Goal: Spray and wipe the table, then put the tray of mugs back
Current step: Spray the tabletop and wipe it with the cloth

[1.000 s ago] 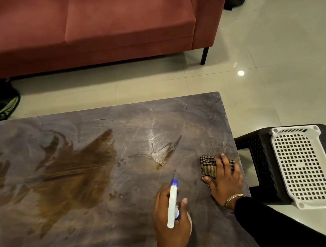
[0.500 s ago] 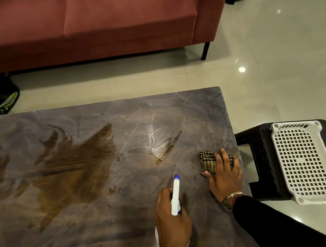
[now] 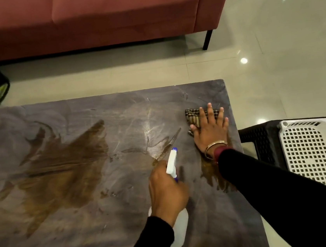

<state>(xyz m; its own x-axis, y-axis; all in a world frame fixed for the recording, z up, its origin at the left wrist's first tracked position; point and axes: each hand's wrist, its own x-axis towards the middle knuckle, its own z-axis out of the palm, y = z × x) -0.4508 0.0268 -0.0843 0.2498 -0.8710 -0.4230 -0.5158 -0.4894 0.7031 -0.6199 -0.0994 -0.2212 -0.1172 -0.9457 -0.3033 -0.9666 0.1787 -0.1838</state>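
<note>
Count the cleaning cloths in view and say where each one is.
1. The checked cloth lies on the table near its far right corner, pressed flat under the right hand. The left hand holds only the spray bottle. Any others would be out of view.

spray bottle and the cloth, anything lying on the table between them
Nothing lies there. In the head view, only bare tabletop with streaks separates the spray bottle in the left hand from the cloth under the right hand.
</note>
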